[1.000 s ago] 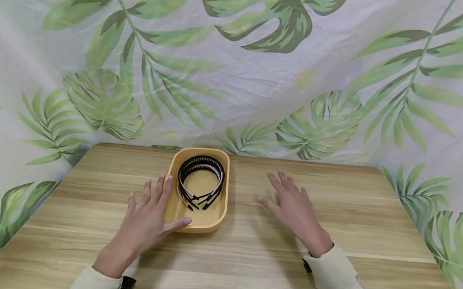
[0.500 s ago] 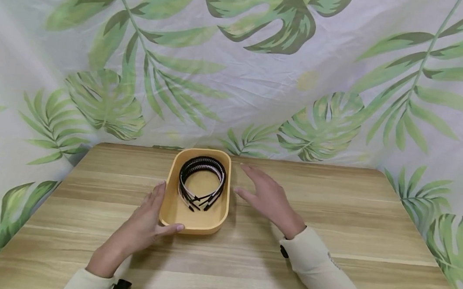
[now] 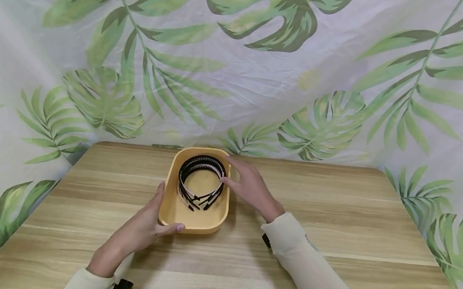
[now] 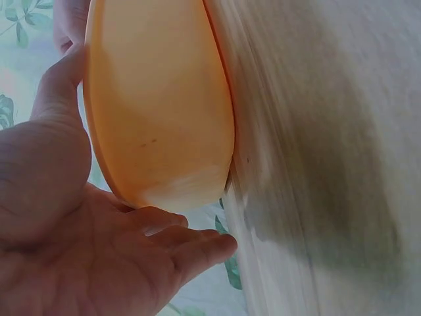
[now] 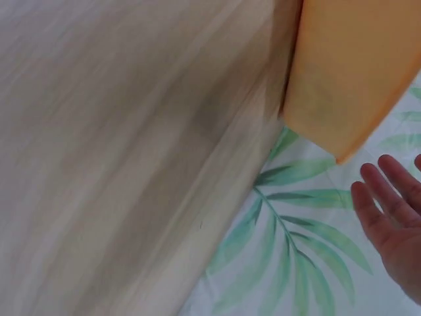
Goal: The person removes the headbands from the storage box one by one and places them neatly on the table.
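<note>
A yellow open box (image 3: 193,226) holds several headbands (image 3: 203,162), mostly black with a lighter one among them, nested in a ring with their tips crossing toward the near side. My left hand (image 3: 138,228) grips the box's near left corner, thumb over the near rim and fingers along the outer left wall. In the left wrist view the box wall (image 4: 158,112) stands between thumb and fingers. My right hand (image 3: 250,187) is at the right rim, its thumb reaching over to the headbands' edge. The right wrist view shows its fingers (image 5: 375,205) extended beside the box's far corner.
The box stands on a wood-grain table (image 3: 330,202) near its back edge. Behind the table hangs a pale curtain (image 3: 258,85) printed with green leaves.
My right hand has moved left from over the table to the box's right rim. My left hand has slid from above the left rim down to its outer side, thumb on the near rim.
</note>
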`<control>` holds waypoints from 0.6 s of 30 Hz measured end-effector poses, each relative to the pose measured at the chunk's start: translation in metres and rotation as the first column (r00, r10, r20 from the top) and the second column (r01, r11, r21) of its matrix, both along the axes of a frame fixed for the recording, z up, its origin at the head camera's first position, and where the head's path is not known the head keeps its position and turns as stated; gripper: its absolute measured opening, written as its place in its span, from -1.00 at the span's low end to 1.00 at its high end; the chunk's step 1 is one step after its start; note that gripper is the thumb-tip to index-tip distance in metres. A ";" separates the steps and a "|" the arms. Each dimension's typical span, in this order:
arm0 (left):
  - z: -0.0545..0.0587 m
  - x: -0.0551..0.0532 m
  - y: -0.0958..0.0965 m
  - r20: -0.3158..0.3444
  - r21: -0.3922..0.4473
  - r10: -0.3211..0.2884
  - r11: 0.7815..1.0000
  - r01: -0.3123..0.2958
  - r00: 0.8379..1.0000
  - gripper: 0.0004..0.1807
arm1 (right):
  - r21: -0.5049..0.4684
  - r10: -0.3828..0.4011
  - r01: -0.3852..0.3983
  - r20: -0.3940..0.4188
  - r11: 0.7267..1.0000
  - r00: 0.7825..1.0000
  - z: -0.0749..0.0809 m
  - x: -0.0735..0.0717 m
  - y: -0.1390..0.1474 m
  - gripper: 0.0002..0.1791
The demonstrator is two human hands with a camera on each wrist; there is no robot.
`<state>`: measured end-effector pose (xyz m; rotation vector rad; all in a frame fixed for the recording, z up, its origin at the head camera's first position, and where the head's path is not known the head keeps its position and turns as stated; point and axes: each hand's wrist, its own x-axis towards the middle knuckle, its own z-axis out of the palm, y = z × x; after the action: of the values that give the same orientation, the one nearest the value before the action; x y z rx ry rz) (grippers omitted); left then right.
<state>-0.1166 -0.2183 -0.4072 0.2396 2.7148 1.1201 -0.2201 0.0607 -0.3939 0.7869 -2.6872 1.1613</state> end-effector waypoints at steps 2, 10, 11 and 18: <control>-0.001 0.000 0.000 0.011 0.003 -0.002 1.000 0.002 1.000 0.50 | -0.020 0.014 -0.014 0.002 1.000 1.000 -0.002 -0.004 -0.003 -0.32; -0.001 0.001 0.001 0.071 0.019 0.018 1.000 -0.020 0.997 0.50 | -0.001 0.059 -0.059 -0.001 0.998 0.998 -0.005 -0.018 -0.015 -0.33; -0.001 0.001 0.001 0.077 0.022 0.021 0.999 -0.023 0.997 0.50 | 0.006 0.064 -0.064 0.009 0.998 0.998 -0.004 -0.020 -0.016 -0.33; -0.002 0.002 0.001 0.090 0.062 0.045 0.997 -0.050 0.995 0.51 | 0.032 0.089 -0.092 0.096 0.995 0.991 0.000 -0.033 -0.023 -0.35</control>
<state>-0.1146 -0.2178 -0.4095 0.1321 2.6232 1.2020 -0.2532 0.0378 -0.3940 0.8898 -2.7832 1.2011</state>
